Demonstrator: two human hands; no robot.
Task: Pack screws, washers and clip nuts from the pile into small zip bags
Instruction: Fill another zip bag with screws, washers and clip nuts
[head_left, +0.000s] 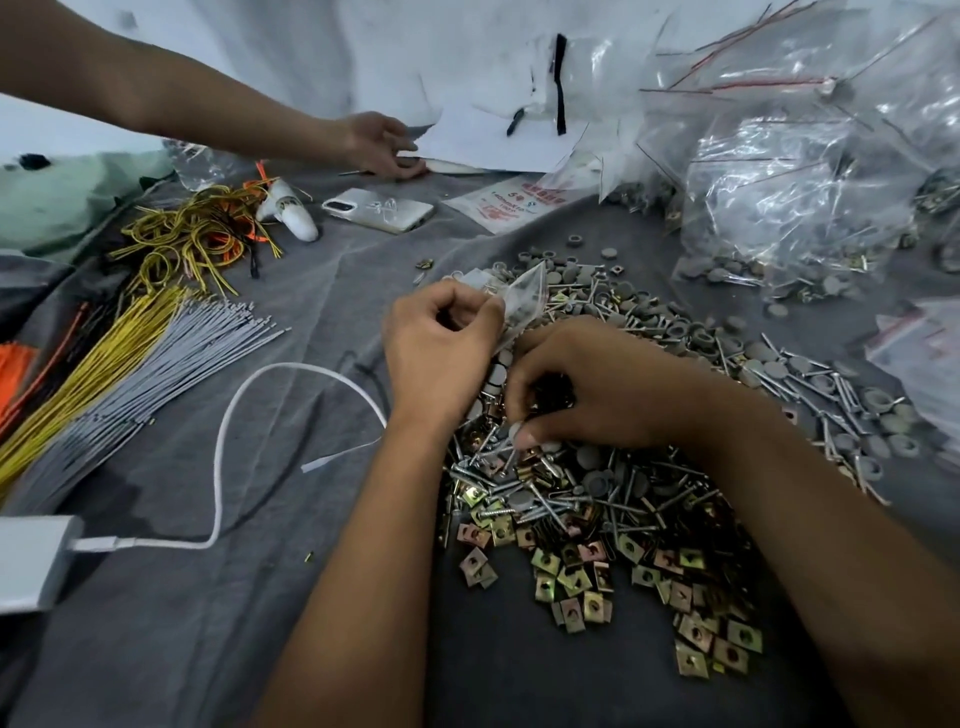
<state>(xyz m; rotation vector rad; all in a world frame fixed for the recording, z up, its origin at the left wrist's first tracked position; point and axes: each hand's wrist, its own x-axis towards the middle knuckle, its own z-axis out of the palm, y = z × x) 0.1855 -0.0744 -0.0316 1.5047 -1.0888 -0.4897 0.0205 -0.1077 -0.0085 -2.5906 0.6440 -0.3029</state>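
Note:
A pile of screws, grey round washers and brass-coloured clip nuts lies on the grey cloth in front of me. My left hand pinches a small clear zip bag above the pile's left edge; the bag sticks up to the right of the fingers. My right hand reaches down into the pile with curled fingers, pinching a grey washer at its fingertips.
Another person's hand rests on white paper at the back. A phone, coloured wire bundles, grey ties, a white cable and charger lie left. Filled plastic bags heap at right.

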